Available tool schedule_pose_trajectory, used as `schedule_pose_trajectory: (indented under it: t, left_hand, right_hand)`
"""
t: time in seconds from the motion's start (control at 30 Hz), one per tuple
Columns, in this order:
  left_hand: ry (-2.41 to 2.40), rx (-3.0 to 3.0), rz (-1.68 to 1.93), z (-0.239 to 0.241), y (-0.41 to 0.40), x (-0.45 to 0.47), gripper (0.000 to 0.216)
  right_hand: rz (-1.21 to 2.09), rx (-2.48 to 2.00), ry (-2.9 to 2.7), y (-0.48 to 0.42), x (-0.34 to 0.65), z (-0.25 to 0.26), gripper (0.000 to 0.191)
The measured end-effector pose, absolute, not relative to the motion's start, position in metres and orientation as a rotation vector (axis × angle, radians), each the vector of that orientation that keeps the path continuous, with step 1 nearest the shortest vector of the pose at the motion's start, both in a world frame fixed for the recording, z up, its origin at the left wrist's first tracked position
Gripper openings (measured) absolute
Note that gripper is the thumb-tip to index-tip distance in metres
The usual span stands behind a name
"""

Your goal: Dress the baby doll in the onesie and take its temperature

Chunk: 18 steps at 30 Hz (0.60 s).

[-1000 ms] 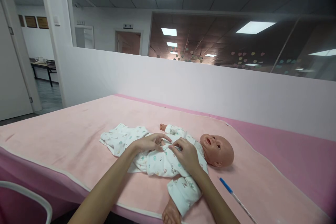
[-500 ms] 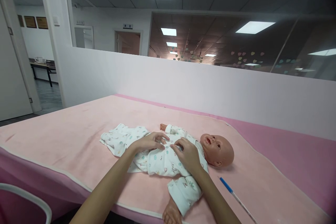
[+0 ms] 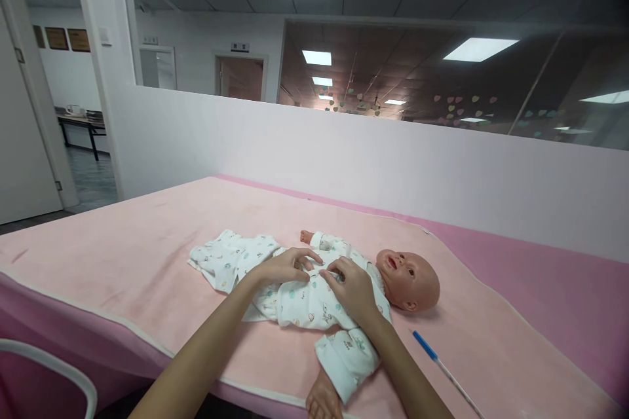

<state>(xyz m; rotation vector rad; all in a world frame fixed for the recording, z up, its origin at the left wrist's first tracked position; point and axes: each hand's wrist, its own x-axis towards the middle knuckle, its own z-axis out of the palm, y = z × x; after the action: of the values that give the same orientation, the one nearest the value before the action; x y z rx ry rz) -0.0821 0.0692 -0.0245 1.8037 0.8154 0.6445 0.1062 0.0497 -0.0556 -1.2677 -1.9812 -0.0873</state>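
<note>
A baby doll (image 3: 410, 280) lies on its back with its head to the right, dressed in a white printed baby shirt (image 3: 307, 304) and matching white pants (image 3: 230, 255). My left hand (image 3: 287, 266) rests on the front of the shirt, its thumb and curved fingers at the cloth. Close beside it, my right hand (image 3: 350, 285) has thumb and index finger bent together on the shirt front. Both hands seem to grip the fabric near the middle of the chest; the exact spot between the fingertips is partly hidden. One doll hand (image 3: 324, 396) shows at the near edge.
A blue-and-white stick (image 3: 445, 366) lies right of my right forearm. The pink padded mat (image 3: 147, 236) reaches to a low white wall (image 3: 344, 150) at the back. A curved white rail (image 3: 54, 363) stands at the lower left, and a doorway (image 3: 88, 163) opens beyond.
My left fingers have shifted slightly on the shirt front, towards the right hand. The doll and the stick stay in place; the view has moved a little.
</note>
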Motion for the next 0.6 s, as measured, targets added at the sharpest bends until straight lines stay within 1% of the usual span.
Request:
schedule_pose_trajectory:
  t: [0.17, 0.5, 0.6]
  left_hand:
    - [0.820, 1.913, 0.611, -0.023, 0.067, -0.081, 0.046]
    - [0.969, 2.342, 0.794, -0.036, 0.064, -0.068, 0.036]
    - [0.910, 2.295, 0.787, -0.039, 0.067, -0.069, 0.040]
  right_hand:
    - [-0.087, -1.261, -1.983, 0.050, 0.106, -0.056, 0.022]
    - [-0.127, -1.262, -1.982, 0.051, 0.106, -0.059, 0.022]
    - [-0.122, -1.259, -1.979, 0.051, 0.106, -0.059, 0.022]
